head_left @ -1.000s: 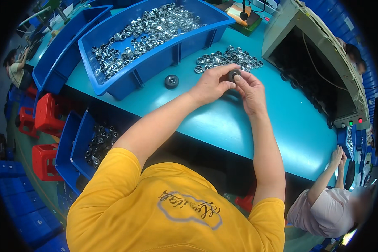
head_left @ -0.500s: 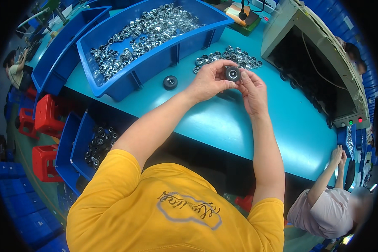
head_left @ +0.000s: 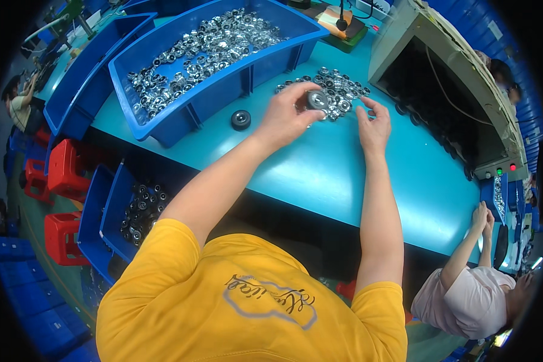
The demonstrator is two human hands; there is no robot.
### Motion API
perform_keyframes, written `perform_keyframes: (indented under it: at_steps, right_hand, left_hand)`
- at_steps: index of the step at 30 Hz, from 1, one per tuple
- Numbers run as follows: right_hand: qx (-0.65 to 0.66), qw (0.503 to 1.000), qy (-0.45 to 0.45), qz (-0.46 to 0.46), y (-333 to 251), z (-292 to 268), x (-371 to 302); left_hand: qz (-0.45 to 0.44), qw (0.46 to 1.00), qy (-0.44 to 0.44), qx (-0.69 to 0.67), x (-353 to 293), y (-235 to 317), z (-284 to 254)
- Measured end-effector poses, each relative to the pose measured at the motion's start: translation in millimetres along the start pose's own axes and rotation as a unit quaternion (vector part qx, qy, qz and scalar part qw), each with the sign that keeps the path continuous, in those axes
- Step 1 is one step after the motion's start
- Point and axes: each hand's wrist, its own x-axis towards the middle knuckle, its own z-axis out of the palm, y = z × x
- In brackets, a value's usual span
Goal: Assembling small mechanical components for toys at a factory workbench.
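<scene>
My left hand [head_left: 286, 117] pinches a small black toy wheel [head_left: 317, 100] with a silvery hub, holding it above the turquoise table [head_left: 320, 172]. To its right, my right hand [head_left: 374, 125] is raised with thumb and fingers apart and nothing between them. Just beyond both hands lies a loose pile of shiny chrome wheel hubs [head_left: 338, 84]; the left hand covers part of it. Another black wheel [head_left: 241, 120] rests on the table to the left of my left forearm.
A big blue bin [head_left: 223, 87] of chrome hubs stands at the back left. On the right is a pale machine housing [head_left: 398, 42] with a dark opening and black wheels along it. Lower left, a blue crate [head_left: 111, 208] holds dark wheels beside red stools [head_left: 63, 238]. A co-worker [head_left: 464, 295] sits at right.
My right hand has let go of the wheel and moved a little right, its fingers opening. The left hand has carried the wheel slightly left and up.
</scene>
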Motion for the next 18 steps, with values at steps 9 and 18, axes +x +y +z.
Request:
perform_keyframes:
  at_steps: [9,18]
  right_hand:
    - [0.11,0.983,0.058,0.133,48.7,-2.1,22.2]
    - [-0.217,0.958,0.085,0.169,83.0,-47.8,64.5]
  left_hand:
    - [0.062,0.891,0.019,0.449,-44.0,-12.8,-82.7]
    - [-0.021,0.839,0.028,0.543,-50.6,1.0,-71.6]
